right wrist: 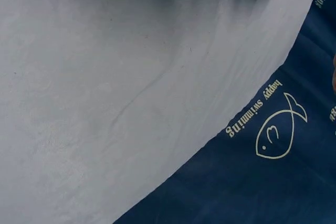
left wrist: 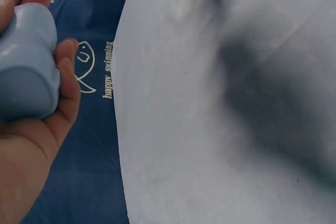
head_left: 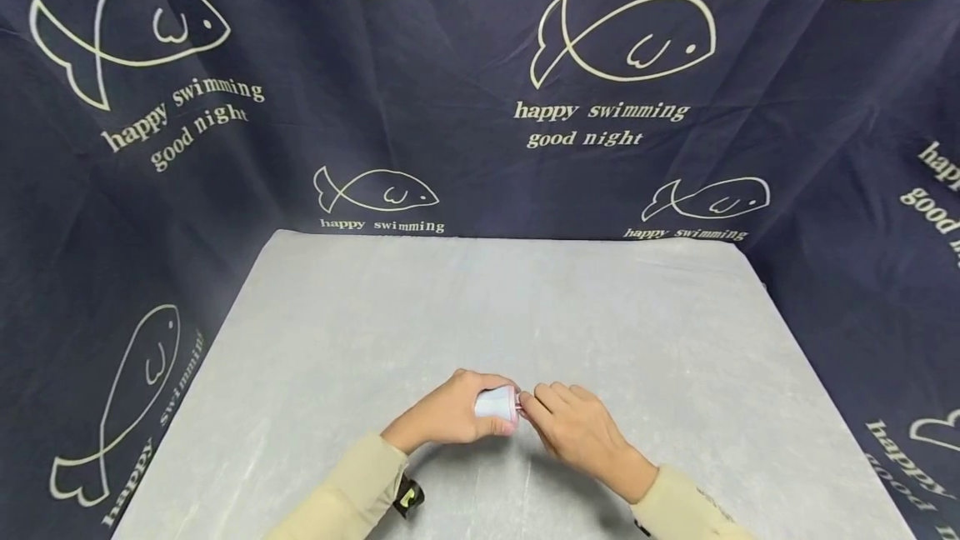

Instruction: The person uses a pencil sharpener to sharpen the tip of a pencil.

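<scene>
We look over a pale grey worktop (head_left: 495,307), faintly mottled, narrowing toward its straight far edge at twelve o'clock. A dark blue curtain (head_left: 465,107) stands behind that edge and runs along the ten and two o'clock sides, folds showing in it. On it we see pale outlined fish (head_left: 626,38) and the words "happy swimming" and "good night".

Toward six o'clock on the worktop, a person's two hands meet over soft shadows. The left hand (head_left: 456,410), at nine o'clock of a pale blue container (head_left: 492,405), has its fingers (left wrist: 68,85) curled round it. The container lies tilted on its side, its pink rim toward three o'clock. There the right hand (head_left: 573,425) pinches a thin, shiny piece (head_left: 518,403) at that end, too small for us to identify. Both arms wear cream sleeves (head_left: 351,477), a black strap (head_left: 408,496) showing beside the left cuff.

From the right wrist, we see mostly worktop with a faint crease, and curtain toward four o'clock.
</scene>
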### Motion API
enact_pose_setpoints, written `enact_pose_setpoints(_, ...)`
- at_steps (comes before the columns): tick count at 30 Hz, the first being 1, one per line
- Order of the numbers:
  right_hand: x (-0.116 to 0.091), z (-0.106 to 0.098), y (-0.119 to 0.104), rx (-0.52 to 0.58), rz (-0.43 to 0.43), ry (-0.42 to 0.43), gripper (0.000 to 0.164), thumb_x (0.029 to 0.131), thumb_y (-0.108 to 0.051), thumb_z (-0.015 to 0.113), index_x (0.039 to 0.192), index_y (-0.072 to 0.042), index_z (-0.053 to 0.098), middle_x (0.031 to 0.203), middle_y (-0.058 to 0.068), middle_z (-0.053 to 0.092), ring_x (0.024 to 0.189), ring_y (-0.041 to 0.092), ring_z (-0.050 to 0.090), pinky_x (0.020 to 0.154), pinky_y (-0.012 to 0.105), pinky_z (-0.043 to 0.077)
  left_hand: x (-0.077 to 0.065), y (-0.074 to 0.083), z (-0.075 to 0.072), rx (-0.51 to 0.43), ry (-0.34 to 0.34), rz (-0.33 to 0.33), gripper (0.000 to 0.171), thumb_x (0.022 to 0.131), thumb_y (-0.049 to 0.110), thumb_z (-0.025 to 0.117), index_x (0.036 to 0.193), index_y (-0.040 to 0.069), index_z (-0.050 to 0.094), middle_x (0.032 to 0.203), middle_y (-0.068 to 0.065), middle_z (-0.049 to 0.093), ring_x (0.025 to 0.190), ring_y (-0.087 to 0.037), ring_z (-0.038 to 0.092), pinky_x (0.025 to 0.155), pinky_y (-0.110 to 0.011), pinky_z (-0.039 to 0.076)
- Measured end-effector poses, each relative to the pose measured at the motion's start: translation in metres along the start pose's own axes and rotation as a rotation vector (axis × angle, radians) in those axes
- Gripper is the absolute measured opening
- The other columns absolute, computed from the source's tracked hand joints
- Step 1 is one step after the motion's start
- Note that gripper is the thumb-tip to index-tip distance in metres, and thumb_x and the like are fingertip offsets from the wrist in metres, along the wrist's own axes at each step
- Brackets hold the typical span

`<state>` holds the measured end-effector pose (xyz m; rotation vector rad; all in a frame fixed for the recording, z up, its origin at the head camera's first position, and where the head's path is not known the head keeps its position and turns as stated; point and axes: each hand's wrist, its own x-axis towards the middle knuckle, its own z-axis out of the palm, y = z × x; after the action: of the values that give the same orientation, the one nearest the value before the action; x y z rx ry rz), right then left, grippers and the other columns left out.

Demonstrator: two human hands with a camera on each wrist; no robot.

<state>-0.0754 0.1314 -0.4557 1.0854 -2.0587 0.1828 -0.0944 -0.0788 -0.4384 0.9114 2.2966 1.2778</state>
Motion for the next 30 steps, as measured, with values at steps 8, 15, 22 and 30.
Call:
enact_pose_setpoints(8, 0.021, -0.024, 0.001, 0.457, 0.404, -0.428, 0.027, 0.096, -0.025, 0.053, 0.070, -0.019, 0.055, 0.057, -0.014, 0.037, 0.050, -0.003, 0.029, 0.044, 0.015, 0.026, 0.003, 0.000, 0.001, 0.202, 0.033, 0.207, 0.037, 0.080, 0.026, 0.076, 0.112, 0.011, 0.063, 0.093, 0.003, 0.067, 0.075, -0.002, 0.057, 0.067, -0.016, 0.048)
enact_pose_setpoints(15, 0.023, -0.020, 0.018, 1.154, 0.780, -0.821, 0.026, 0.094, -0.007, 0.049, 0.070, 0.001, 0.057, 0.054, -0.009, 0.034, 0.047, 0.001, 0.027, 0.046, 0.018, 0.023, -0.001, -0.006, 0.012, 0.708, 0.127, 0.479, 0.051, 0.081, 0.030, 0.075, 0.119, 0.001, 0.057, 0.105, -0.004, 0.065, 0.094, -0.013, 0.060, 0.087, -0.023, 0.049)
enact_pose_setpoints(22, 0.013, -0.013, 0.003, 0.888, 0.640, -0.710, 0.020, 0.099, -0.021, 0.050, 0.087, -0.011, 0.063, 0.059, -0.013, 0.042, 0.050, -0.003, 0.034, 0.048, 0.017, 0.031, -0.013, -0.010, 0.009, 0.735, 0.147, 0.402, 0.051, 0.081, 0.031, 0.075, 0.120, 0.003, 0.058, 0.108, -0.002, 0.065, 0.096, -0.012, 0.060, 0.089, -0.024, 0.049)
enact_pose_setpoints(30, -0.004, 0.004, -0.016, 0.380, 0.342, -0.401, 0.006, 0.095, -0.018, 0.056, 0.092, -0.015, 0.060, 0.073, -0.011, 0.053, 0.063, 0.000, 0.044, 0.054, 0.018, 0.039, -0.019, -0.015, 0.009, 0.600, 0.127, 0.234, 0.054, 0.083, 0.031, 0.073, 0.123, -0.002, 0.058, 0.110, -0.007, 0.067, 0.099, -0.016, 0.062, 0.086, -0.025, 0.051)
